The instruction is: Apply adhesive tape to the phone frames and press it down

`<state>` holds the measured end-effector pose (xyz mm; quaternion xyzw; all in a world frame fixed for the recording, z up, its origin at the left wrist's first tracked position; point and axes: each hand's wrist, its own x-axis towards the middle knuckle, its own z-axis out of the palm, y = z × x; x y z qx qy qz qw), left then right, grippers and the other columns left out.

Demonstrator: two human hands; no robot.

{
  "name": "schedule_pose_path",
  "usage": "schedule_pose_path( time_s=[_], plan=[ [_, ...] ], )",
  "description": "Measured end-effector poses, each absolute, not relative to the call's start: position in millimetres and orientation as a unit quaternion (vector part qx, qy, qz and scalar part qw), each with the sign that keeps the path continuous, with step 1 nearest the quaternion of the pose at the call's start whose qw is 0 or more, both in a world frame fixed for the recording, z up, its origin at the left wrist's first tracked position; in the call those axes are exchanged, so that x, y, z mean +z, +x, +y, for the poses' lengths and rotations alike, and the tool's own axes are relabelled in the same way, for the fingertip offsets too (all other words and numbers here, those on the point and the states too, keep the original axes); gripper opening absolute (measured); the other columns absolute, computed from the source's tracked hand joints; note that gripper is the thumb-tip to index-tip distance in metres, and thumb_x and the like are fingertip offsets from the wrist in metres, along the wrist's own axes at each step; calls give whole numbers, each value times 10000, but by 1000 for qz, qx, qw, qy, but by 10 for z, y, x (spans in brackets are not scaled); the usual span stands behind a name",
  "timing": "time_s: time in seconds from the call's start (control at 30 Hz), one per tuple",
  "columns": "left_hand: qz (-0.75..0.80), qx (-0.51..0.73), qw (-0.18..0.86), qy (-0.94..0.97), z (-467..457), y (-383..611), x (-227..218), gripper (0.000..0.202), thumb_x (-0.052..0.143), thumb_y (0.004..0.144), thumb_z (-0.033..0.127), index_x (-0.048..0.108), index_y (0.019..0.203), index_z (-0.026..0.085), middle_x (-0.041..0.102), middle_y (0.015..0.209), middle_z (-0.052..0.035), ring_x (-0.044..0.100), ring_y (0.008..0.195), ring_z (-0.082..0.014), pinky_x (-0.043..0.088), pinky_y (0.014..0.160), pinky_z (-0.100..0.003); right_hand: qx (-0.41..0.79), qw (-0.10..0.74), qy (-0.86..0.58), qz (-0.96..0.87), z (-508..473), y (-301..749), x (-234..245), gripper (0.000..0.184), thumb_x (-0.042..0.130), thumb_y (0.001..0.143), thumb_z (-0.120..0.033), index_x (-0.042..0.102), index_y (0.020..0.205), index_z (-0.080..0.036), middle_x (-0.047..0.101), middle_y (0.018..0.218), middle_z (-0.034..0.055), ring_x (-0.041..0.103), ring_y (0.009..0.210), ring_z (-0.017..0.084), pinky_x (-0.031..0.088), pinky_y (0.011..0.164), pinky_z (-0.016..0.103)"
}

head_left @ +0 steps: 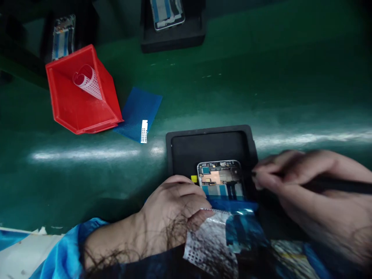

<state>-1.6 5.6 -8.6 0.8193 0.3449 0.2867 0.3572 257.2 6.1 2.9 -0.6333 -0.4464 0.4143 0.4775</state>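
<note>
An opened phone frame [221, 179] with bare circuit parts lies in a black foam tray [209, 144] on the green table. My left hand [174, 205] rests at the tray's near left, fingers curled, pinching a perforated silvery sheet with blue film [221, 232] against the phone's near end. A small yellow bit [194, 178] shows at its fingertips. My right hand [290, 172] is closed round a thin dark tool [334, 185], its tip at the phone's right edge.
A tipped red bin [83, 93] holding a curled perforated sheet sits at the far left, with a blue sheet and a white strip [138, 114] beside it. Two more black trays with phone frames [171, 23] [62, 37] stand at the back. White paper lies at the near left corner.
</note>
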Motion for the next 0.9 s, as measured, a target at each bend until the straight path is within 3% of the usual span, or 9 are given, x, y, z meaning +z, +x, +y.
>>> schedule_pose_path(
  time_s=[0.13, 0.37, 0.57, 0.77, 0.9],
  plan=[
    [344, 282, 367, 817, 58, -42, -108, 162, 710, 1105, 292, 769, 953, 291, 908, 941, 20, 859, 866, -209, 741, 879, -314, 410, 472, -633, -456, 254, 2631, 3, 331, 1031, 690, -225, 725, 605, -318, 793, 651, -40, 809, 655, 134, 658, 643, 200],
    [344, 289, 377, 810, 27, -34, -160, 121, 728, 1098, 296, 785, 991, 288, 908, 936, 29, 858, 863, -205, 733, 916, -299, 385, 476, -630, -477, 232, 2567, -11, 356, 1025, 704, -218, 700, 591, -310, 814, 645, -21, 813, 607, 194, 661, 564, 285],
    [354, 275, 376, 811, 36, -30, -116, 214, 663, 1141, 308, 768, 955, 295, 898, 931, 50, 853, 880, -188, 727, 911, -278, 390, 461, -637, -479, 236, 2558, 19, 333, 1013, 728, -214, 719, 598, -304, 819, 674, -12, 806, 633, 175, 653, 591, 275],
    [355, 269, 376, 813, 20, -53, -125, 115, 731, 1085, 300, 762, 975, 316, 902, 953, 5, 849, 905, -238, 751, 839, -359, 389, 452, -629, -499, 238, 2566, 8, 321, 920, 767, -149, 702, 611, -326, 812, 678, -38, 800, 642, 154, 652, 611, 262],
    [347, 266, 382, 814, 26, -31, -130, 109, 729, 1090, 275, 748, 986, 305, 903, 954, 2, 846, 894, -224, 749, 875, -348, 377, 444, -626, -519, 198, 2553, 20, 308, 884, 808, -147, 707, 636, -332, 811, 705, -49, 808, 672, 132, 647, 634, 234]
  ],
)
